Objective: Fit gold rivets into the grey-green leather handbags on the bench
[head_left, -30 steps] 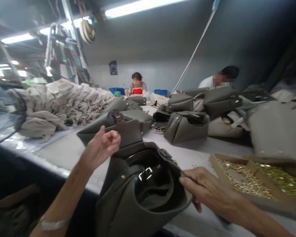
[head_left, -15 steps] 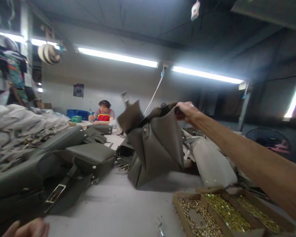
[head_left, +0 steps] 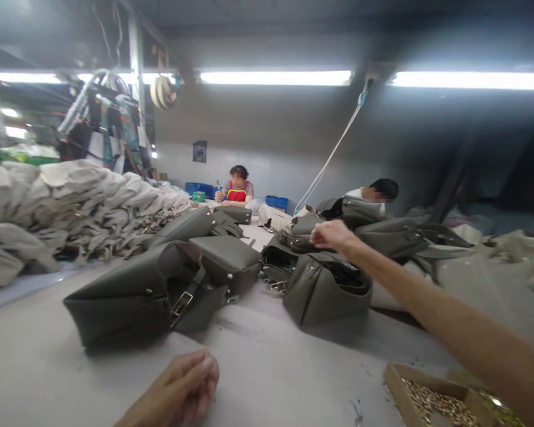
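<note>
Near the middle of the pale bench [head_left: 267,367], an open-topped olive bag [head_left: 324,296], upright, with right hand [head_left: 333,235] showing above its upper edge; fingers bent inward, cannot tell whether pinching anything or touching the bags behind [head_left: 394,237]. Closer in, left hand [head_left: 184,382], fingers gathered against thumb, nothing visible between. Just beyond, a second olive bag [head_left: 120,302], seemingly on its side, strap [head_left: 200,276] and metal buckle [head_left: 181,303] toward the right. Either one probably light for its bulk, being hollow; likely supple in the walls, yet stiff enough along the seams to keep a boxy form. Smooth, faintly sheened surface, perhaps a little slick; best taken by the rim, clear of any buckle. Wedge-like sides, creased corners, a small bright stud [head_left: 149,291]. At far left, pale fabric [head_left: 93,190] in a rumpled heap, matte and limp by look; at lower right, stiff cardboard box [head_left: 395,388] with loose, gleaming metal bits [head_left: 440,408].
</note>
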Available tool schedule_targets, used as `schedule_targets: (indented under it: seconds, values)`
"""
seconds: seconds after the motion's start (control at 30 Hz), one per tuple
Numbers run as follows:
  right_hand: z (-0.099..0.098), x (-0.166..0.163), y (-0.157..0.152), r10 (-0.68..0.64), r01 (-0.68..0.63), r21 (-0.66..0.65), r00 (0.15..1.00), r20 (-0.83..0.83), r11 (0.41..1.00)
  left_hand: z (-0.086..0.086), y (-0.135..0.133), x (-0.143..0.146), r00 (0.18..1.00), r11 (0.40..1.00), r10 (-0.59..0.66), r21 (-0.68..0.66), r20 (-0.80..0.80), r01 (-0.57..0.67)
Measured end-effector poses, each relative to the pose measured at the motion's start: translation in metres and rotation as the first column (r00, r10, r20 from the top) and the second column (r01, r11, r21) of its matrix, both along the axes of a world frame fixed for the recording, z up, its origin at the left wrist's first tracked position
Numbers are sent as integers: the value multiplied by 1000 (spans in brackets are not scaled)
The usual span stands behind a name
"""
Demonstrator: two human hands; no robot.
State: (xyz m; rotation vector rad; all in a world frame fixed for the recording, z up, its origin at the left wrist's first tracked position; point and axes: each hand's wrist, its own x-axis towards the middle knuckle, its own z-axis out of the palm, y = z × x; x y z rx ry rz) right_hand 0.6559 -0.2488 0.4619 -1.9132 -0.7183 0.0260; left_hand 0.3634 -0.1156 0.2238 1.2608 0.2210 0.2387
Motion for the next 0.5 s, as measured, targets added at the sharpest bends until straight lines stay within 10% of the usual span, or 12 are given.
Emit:
schedule_targets:
  seconds: [0.17, 0.5]
  values:
    - [-72, -34, 54, 76, -76, -8, 997, -30, 997, -16, 5, 0, 999, 999, -34, -18, -26, 33]
    - [-117, -23, 112, 82, -83, -49, 996, -20, 995, -16, 5, 2, 996, 997, -73, -14, -49, 72]
